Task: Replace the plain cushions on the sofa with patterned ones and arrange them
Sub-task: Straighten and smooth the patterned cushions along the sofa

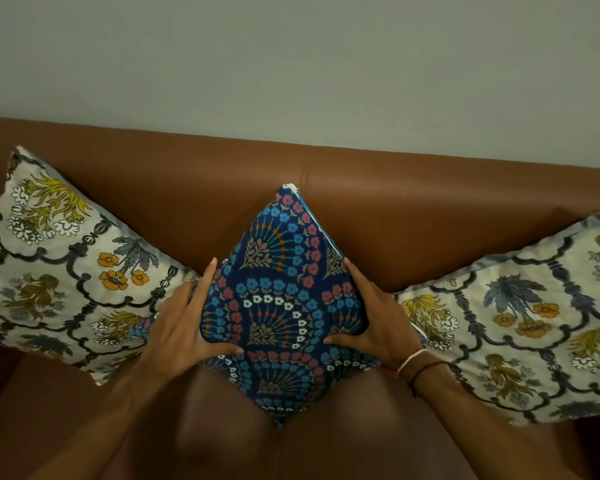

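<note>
A plain grey-green wall [291,57] fills the upper half. Below it runs a brown leather sofa [413,202], its back touching the wall. The light is dim and even.

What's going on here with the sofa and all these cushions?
A person is setting a dark blue patterned cushion on its corner in the middle of a brown leather sofa, against the backrest. The left hand and right hand press its two sides. A cream floral cushion leans on the left and another cream floral cushion on the right. No plain cushions are in view.
</note>
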A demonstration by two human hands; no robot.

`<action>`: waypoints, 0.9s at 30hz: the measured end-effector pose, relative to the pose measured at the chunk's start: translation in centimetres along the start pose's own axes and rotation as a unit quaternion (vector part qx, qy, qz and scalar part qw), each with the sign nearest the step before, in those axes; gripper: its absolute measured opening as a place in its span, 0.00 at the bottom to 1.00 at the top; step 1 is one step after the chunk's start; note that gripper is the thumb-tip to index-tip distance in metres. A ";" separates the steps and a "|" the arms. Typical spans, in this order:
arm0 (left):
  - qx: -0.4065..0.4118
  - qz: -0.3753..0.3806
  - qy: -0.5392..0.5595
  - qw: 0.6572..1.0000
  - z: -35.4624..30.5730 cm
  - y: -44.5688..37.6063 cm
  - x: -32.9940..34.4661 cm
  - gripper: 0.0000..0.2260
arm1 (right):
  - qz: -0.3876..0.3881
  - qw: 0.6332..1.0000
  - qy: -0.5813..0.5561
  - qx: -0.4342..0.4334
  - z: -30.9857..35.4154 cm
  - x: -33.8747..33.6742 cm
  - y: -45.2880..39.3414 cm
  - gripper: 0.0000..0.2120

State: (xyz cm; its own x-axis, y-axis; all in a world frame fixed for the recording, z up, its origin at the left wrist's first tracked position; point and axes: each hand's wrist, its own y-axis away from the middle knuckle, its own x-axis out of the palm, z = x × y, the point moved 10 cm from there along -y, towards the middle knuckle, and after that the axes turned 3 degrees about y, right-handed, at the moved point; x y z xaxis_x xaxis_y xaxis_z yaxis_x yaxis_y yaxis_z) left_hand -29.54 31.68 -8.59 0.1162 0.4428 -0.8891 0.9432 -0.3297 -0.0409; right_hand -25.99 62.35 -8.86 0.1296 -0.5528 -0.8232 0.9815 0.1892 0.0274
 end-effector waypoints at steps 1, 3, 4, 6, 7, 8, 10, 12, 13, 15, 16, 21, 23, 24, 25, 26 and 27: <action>0.010 -0.013 -0.003 1.000 -0.2 0.1 -0.3 0.65 | -0.016 1.000 0.005 -0.003 0.3 -0.3 0.3 0.62; 0.031 -0.033 -0.011 0.999 -0.9 0.0 -0.9 0.63 | -0.041 0.999 0.014 -0.011 0.7 -1.2 0.7 0.60; 0.039 -0.041 -0.014 0.998 -1.3 -0.2 -1.2 0.62 | -0.053 0.998 0.019 -0.015 0.7 -1.7 0.8 0.60; 0.054 -0.057 -0.021 0.997 -2.1 -0.6 -1.8 0.60 | -0.079 0.996 0.032 -0.023 0.9 -2.6 0.9 0.59; 0.059 -0.064 -0.024 0.996 -2.4 -0.8 -2.0 0.59 | -0.090 0.995 0.037 -0.023 0.9 -2.9 0.9 0.59; 0.061 -0.069 -0.025 0.995 -2.7 -1.0 -2.1 0.59 | -0.097 0.994 0.040 -0.024 0.9 -3.1 0.8 0.59; 0.060 -0.070 -0.028 0.995 -3.0 -1.2 -2.1 0.58 | -0.098 0.994 0.045 -0.019 0.6 -3.2 0.7 0.58; 0.054 -0.058 -0.036 0.996 -3.1 -1.5 -1.7 0.57 | -0.089 0.995 0.051 -0.005 0.0 -2.9 0.6 0.58; 0.048 -0.050 -0.041 0.997 -3.1 -1.6 -1.7 0.57 | -0.084 0.995 0.052 0.001 -0.1 -2.7 0.5 0.59; 0.039 -0.037 -0.048 0.997 -3.1 -2.1 -1.2 0.57 | -0.078 0.995 0.053 0.016 -0.6 -2.3 0.5 0.59; 0.036 -0.031 -0.053 0.997 -3.2 -2.4 -1.1 0.57 | -0.078 0.995 0.054 0.022 -0.7 -2.3 0.5 0.59; 0.022 -0.014 -0.069 0.997 -2.6 -2.9 -0.6 0.61 | -0.072 0.996 0.056 0.017 -0.8 -2.4 0.2 0.59; 0.009 -0.012 -0.073 0.997 -2.2 -2.4 -0.4 0.62 | -0.069 0.996 0.053 0.005 -0.8 -2.4 0.4 0.60; 0.001 -0.012 -0.081 0.997 -2.3 -1.9 -0.4 0.63 | -0.074 0.996 0.055 -0.002 -0.7 -2.5 0.8 0.60; -0.009 -0.011 -0.089 0.996 -2.1 -1.4 -0.5 0.63 | -0.087 0.994 0.070 -0.012 -0.4 -2.5 1.0 0.59; -0.018 -0.009 -0.103 0.994 -1.8 -0.6 -0.5 0.63 | -0.105 0.990 0.093 -0.025 0.0 -2.4 1.4 0.58; -0.018 -0.008 -0.127 0.992 -1.9 0.2 -0.9 0.61 | -0.131 0.984 0.116 -0.042 0.9 -2.9 1.9 0.55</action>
State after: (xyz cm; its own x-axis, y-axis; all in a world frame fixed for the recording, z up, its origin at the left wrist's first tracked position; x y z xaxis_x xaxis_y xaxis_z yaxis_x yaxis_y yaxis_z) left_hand -28.90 32.77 -6.93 0.0238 0.2207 -0.9750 0.9555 -0.2919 -0.0428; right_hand -24.38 63.55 -5.90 -0.1721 -0.3934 -0.9031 0.9606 0.1359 -0.2423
